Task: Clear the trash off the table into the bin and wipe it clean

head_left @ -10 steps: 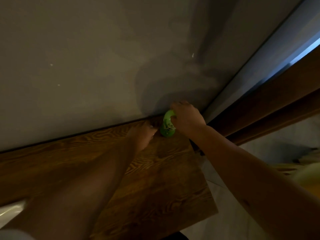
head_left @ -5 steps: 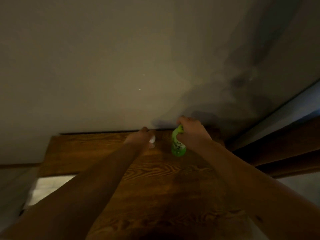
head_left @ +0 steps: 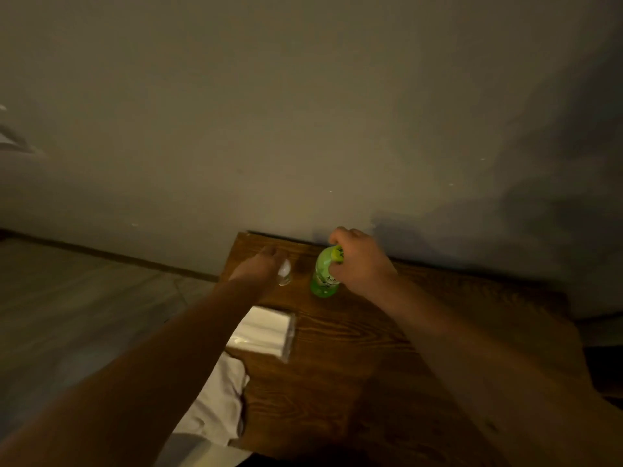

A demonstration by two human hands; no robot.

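- Head view: a dark wooden table [head_left: 354, 365] stands with its far edge against a plain wall [head_left: 303, 112], in dim light.
- The right hand [head_left: 359, 264] reaches to the far edge of the table, its fingers curled round the top of a green plastic bottle [head_left: 323, 278]; the bottle stands upright on the wood, just beside the wall.
- The left hand [head_left: 261, 267] is just left of the bottle, near the table's far left corner, with its fingers closed on a small clear object [head_left: 284, 273], perhaps a little cup or bottle; it is too blurred to tell which.
- A white pack of tissues [head_left: 264, 332] lies flat on the table near its left edge, nearer the camera than both hands and partly under the left forearm.
- A white cloth [head_left: 215, 409] hangs off the table's near left edge.
- Pale floor [head_left: 84, 298] shows left of the table.
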